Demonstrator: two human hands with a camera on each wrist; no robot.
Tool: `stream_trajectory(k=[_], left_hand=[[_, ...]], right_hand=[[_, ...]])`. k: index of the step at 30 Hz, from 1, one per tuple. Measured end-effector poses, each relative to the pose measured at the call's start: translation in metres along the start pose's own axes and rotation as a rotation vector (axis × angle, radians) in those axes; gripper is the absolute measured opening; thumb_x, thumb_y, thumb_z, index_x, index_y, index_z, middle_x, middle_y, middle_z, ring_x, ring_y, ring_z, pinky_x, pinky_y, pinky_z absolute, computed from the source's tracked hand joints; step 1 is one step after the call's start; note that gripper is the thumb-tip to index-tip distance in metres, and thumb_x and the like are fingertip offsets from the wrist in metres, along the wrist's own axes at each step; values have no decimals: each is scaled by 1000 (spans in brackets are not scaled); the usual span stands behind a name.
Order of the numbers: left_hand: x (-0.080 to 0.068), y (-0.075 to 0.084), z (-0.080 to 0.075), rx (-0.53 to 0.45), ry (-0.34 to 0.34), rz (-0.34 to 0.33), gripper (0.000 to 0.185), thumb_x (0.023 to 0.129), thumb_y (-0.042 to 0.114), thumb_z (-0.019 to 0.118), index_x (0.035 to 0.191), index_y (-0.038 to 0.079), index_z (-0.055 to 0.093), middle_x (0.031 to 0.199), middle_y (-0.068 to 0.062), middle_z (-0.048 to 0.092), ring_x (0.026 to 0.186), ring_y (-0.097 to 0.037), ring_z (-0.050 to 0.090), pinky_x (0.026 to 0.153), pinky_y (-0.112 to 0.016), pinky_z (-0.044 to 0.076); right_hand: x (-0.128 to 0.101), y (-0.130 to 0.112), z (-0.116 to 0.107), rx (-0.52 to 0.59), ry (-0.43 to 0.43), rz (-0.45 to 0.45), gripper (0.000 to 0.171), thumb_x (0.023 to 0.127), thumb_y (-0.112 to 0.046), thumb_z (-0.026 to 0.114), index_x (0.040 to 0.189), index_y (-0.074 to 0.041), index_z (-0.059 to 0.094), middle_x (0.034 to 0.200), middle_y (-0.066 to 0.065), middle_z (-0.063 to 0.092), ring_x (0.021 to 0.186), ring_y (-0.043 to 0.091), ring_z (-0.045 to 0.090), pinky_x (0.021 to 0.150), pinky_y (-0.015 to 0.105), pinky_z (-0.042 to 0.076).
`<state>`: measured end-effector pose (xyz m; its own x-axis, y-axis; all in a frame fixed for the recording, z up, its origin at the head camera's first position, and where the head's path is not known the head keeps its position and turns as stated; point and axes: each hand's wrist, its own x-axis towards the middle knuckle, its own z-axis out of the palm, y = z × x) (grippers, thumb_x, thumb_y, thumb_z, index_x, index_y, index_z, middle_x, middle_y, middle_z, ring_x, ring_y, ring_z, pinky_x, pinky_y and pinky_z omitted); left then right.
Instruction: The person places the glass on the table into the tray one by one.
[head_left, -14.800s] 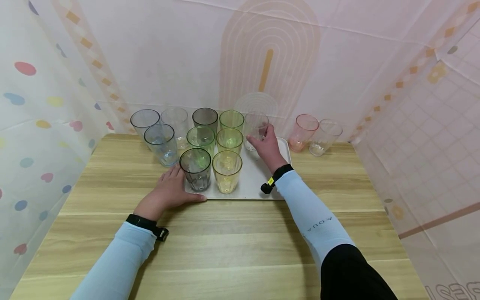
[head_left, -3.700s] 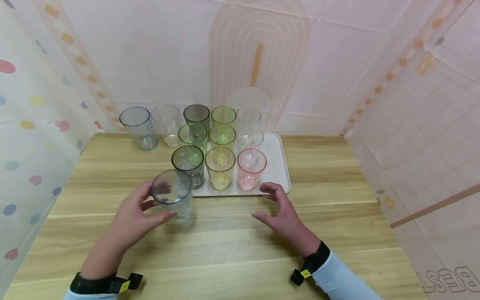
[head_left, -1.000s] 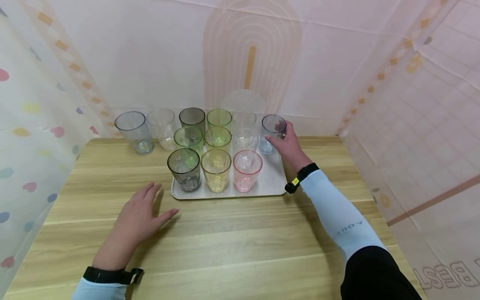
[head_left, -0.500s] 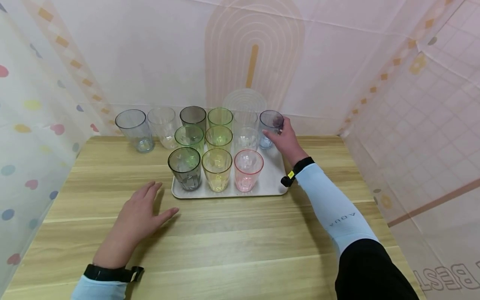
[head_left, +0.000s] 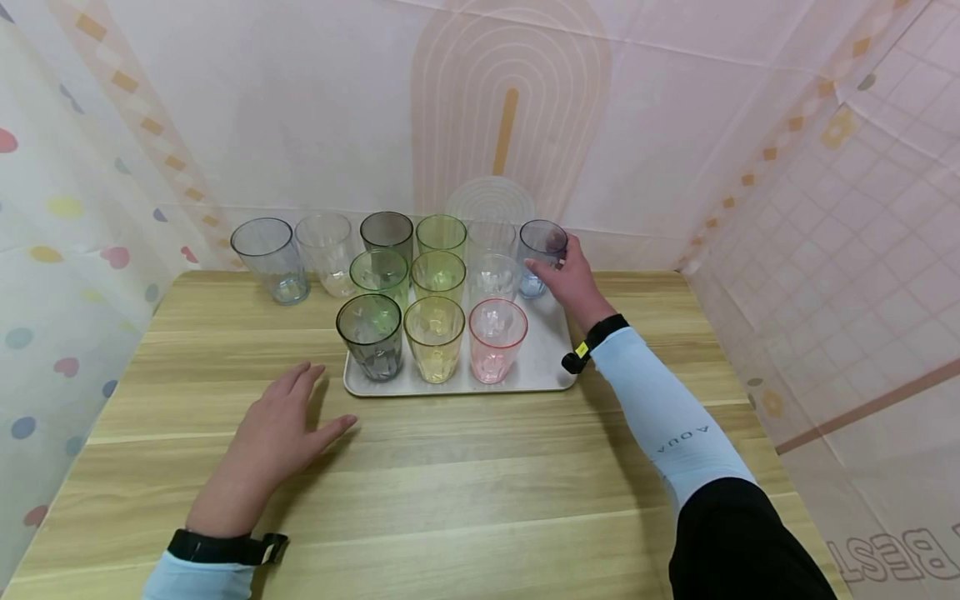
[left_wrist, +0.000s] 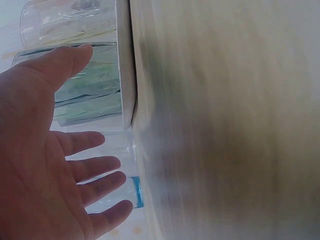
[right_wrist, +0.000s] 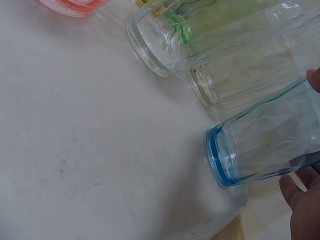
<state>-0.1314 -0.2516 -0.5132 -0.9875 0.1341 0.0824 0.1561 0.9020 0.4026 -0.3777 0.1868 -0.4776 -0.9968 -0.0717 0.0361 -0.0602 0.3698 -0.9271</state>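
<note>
At the tray's back right corner, my right hand (head_left: 576,287) grips a blue tumbler (head_left: 532,285) between thumb and fingers. In the right wrist view the blue tumbler (right_wrist: 265,140) has its base at the white tray (right_wrist: 100,125); whether it bears its weight there I cannot tell. My left hand (head_left: 272,435) holds nothing, fingers spread, left of the tray's front left corner. On the tray stand a pink tumbler (head_left: 497,354), a yellow one (head_left: 435,354), a dark grey one (head_left: 372,354) and several green, clear and dark ones behind.
Left of the tray, a bluish tumbler (head_left: 277,267) and a clear tumbler (head_left: 330,262) stand at the back of the wooden table (head_left: 465,492). A printed curtain (head_left: 337,108) hangs directly behind the glasses.
Since the earliest frame, the pink and clear tumblers at the right went onto the tray. The front blue tumbler passed from left hand to right hand and to the back right corner. Lately, hardly any movement.
</note>
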Motion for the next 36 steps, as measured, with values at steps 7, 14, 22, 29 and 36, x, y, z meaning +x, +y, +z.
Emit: stream_trajectory(k=[7,14,22,29,36], left_hand=[[0,-2,1,3,9,4,100,97,63,79,159,-9,46,164,-40,40,146,-63,42,112,-83,40],[1,-3,-1,3,6,-10,100,97,63,79,159,-9,46,164,-40,39,145,-64,42,112,-83,40],[1,-4,-4,4,9,-9,100,98,63,78,159,-10,46,163,-41,40,145,-64,42,114,-81,38],[-2,-4,-5,-12,-1,-18,101,98,65,76,160,-9,44,164,-41,39,146,-64,40,116,-81,37],[-1,-7,-3,-66,-14,-23,100,99,62,78,162,-7,42,166,-40,37,149,-63,37,118,-81,33]], right_hand=[[-13,1,-4,-9,21,-27,102,101,-44,83,173,-9,21,172,19,36,160,31,36,132,44,34],[-58,12,-21,-58,-8,-19,101,104,-43,79,175,-6,17,173,19,35,162,32,33,134,48,29],[-125,26,-36,-130,-65,-103,82,109,-32,74,172,-5,29,172,22,38,161,39,35,133,56,29],[-188,37,-36,-185,-143,-119,74,112,-25,70,173,-7,32,176,18,35,162,41,32,132,63,27],[-235,44,-34,-309,-182,-85,78,109,-41,73,173,-16,35,175,12,38,161,43,34,128,70,30]])
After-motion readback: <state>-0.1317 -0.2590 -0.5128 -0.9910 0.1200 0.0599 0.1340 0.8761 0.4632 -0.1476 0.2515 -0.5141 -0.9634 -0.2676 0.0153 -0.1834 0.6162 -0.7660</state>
